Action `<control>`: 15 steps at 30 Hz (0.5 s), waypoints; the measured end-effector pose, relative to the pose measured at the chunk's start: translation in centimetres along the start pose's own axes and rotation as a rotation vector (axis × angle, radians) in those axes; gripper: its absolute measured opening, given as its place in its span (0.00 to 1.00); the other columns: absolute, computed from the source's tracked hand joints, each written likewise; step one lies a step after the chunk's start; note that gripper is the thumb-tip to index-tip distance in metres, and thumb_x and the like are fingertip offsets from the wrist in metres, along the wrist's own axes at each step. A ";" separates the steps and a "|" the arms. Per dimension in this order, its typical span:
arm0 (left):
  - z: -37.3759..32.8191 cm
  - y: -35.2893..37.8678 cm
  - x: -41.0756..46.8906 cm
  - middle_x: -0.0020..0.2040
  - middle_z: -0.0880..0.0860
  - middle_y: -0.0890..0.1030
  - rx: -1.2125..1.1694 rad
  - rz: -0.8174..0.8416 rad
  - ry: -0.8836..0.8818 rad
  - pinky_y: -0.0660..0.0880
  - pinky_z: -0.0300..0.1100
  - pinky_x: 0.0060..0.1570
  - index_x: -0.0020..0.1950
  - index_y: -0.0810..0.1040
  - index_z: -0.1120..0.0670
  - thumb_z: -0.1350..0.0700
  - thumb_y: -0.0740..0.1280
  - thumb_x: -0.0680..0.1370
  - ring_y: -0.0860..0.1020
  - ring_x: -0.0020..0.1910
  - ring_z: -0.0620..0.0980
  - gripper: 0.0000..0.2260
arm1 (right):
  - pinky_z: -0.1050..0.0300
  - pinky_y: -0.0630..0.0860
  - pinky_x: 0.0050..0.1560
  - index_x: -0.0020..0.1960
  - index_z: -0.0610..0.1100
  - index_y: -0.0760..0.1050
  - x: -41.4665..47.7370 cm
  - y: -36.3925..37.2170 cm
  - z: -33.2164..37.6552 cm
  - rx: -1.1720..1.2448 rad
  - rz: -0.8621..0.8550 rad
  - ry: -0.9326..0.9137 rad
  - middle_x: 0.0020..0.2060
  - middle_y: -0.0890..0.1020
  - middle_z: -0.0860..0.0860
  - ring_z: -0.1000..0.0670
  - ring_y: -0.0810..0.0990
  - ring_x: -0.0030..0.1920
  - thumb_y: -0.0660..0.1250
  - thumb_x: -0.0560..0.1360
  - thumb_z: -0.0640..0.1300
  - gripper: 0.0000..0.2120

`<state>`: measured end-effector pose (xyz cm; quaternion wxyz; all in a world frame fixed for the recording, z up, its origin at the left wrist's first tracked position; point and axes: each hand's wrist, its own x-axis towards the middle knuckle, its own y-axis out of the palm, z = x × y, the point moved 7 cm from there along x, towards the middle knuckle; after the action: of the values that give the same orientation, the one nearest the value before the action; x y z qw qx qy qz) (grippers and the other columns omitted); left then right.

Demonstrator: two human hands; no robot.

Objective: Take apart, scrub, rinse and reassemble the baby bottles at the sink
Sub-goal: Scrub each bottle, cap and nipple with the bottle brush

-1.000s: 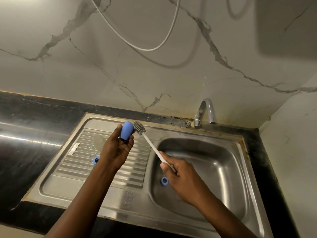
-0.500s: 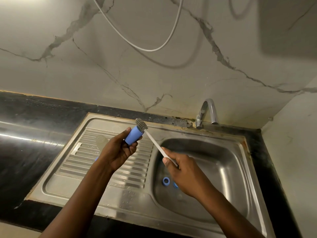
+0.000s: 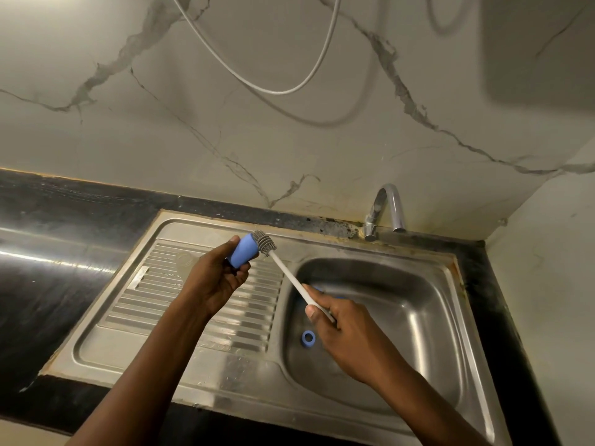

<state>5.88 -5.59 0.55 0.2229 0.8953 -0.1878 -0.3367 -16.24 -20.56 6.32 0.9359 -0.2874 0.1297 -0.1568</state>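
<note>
Blue cap (image 3: 243,252) tipped rightward since; left hand (image 3: 215,278) grips it, right hand (image 3: 347,333) grips brush (image 3: 288,275), bristles seemingly at its mouth.

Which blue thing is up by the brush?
The bigger blue piece held in the left hand, with the brush at its end. The small blue ring lies in the sink basin.

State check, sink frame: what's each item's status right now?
Blue bottle part: held tilted in the air, gripped by left hand.
Brush: bristle head at the part's open end, handle gripped by right hand.
Blue ring: loose, lying in the basin.
Tap: no water running.
</note>
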 end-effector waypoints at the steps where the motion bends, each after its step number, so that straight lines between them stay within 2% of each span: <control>1: 0.1 0.2 -0.1 0.52 0.64 0.84 0.018 0.015 -0.004 0.81 0.38 0.35 0.65 0.77 0.61 0.51 0.72 0.79 0.78 0.35 0.49 0.19 | 0.62 0.80 0.44 0.78 0.62 0.70 0.1 -0.3 0.1 -0.019 -0.010 -0.009 0.47 0.84 0.57 0.60 0.83 0.44 0.61 0.86 0.56 0.20; 3: 0.2 0.6 -0.3 0.50 0.64 0.86 0.041 0.035 -0.015 0.80 0.38 0.34 0.65 0.77 0.61 0.51 0.71 0.80 0.79 0.34 0.49 0.18 | 0.57 0.82 0.53 0.78 0.63 0.69 0.4 -0.5 0.3 -0.034 -0.026 -0.021 0.56 0.84 0.55 0.57 0.84 0.51 0.60 0.86 0.56 0.21; 4: 0.3 0.9 -0.4 0.50 0.64 0.86 0.052 0.044 -0.022 0.81 0.39 0.35 0.65 0.77 0.61 0.51 0.72 0.80 0.79 0.34 0.49 0.19 | 0.60 0.82 0.53 0.79 0.63 0.69 0.6 -0.6 0.3 -0.034 -0.032 -0.019 0.57 0.84 0.56 0.57 0.84 0.52 0.61 0.86 0.57 0.21; 6: 0.7 1.5 -0.6 0.52 0.65 0.85 0.072 0.072 -0.032 0.81 0.39 0.36 0.67 0.76 0.62 0.50 0.73 0.77 0.80 0.35 0.50 0.24 | 0.66 0.80 0.47 0.80 0.61 0.68 1.3 -0.4 0.4 -0.020 -0.034 -0.001 0.55 0.84 0.57 0.58 0.84 0.49 0.61 0.86 0.57 0.22; 8: 1.3 1.9 -0.7 0.52 0.65 0.85 0.069 0.088 -0.042 0.82 0.39 0.37 0.68 0.75 0.62 0.49 0.74 0.75 0.80 0.35 0.50 0.27 | 0.65 0.81 0.40 0.80 0.60 0.67 1.8 -0.3 0.4 0.001 -0.032 0.006 0.52 0.86 0.56 0.58 0.85 0.45 0.61 0.86 0.56 0.22; 11: 1.9 2.1 -0.9 0.52 0.65 0.85 0.052 0.089 -0.057 0.82 0.39 0.37 0.69 0.75 0.62 0.49 0.73 0.75 0.80 0.35 0.50 0.27 | 0.62 0.83 0.42 0.80 0.60 0.68 2.0 -0.7 0.0 0.000 -0.046 0.013 0.50 0.87 0.55 0.56 0.86 0.44 0.61 0.86 0.56 0.22; 15: 1.6 1.6 -0.9 0.52 0.65 0.85 -0.046 0.076 -0.060 0.84 0.40 0.38 0.71 0.73 0.61 0.50 0.72 0.78 0.81 0.36 0.50 0.25 | 0.67 0.79 0.40 0.79 0.59 0.69 1.0 -1.1 -0.6 0.014 -0.029 0.001 0.50 0.85 0.56 0.59 0.85 0.43 0.61 0.86 0.56 0.22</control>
<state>3.82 -6.97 0.77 0.2503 0.8718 -0.2207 -0.3587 -15.79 -22.08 6.28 0.9355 -0.2825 0.1250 -0.1714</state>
